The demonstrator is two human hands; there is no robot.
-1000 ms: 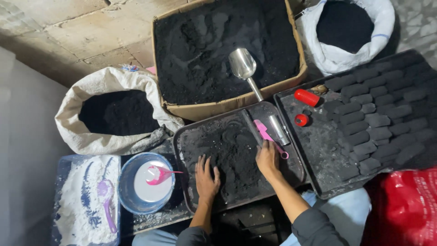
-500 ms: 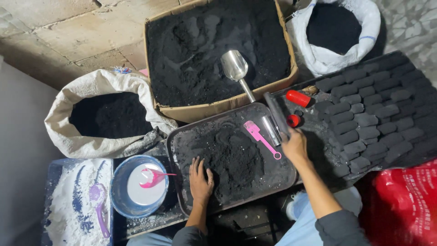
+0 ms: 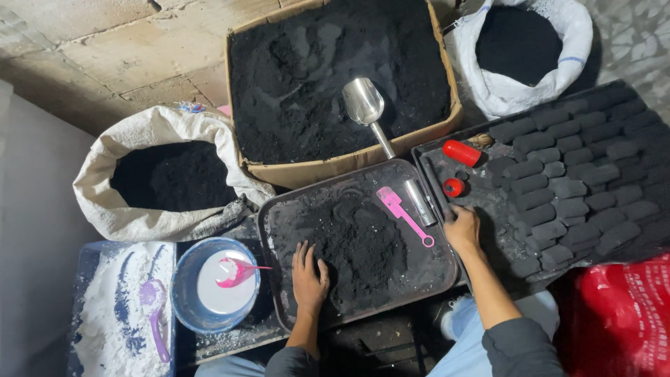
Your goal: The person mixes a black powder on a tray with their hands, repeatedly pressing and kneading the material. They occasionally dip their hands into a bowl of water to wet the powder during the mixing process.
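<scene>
I see my right hand (image 3: pixel 462 229) has moved off the black powder pile (image 3: pixel 356 244) to the right edge of the mixing tray (image 3: pixel 279 209), fingers loosely open, gripping nothing. Left hand (image 3: pixel 309 274) stays spread flat on the pile. Pink scraper (image 3: pixel 403 214) lies untouched.

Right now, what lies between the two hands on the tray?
Head view: a heap of black powder lies between the left hand and right hand, with the pink spatula above it.

Rough, dusty stone floor (image 3: pixel 105 49) under dim light, pale wall (image 3: pixel 28 230) alongside.
</scene>
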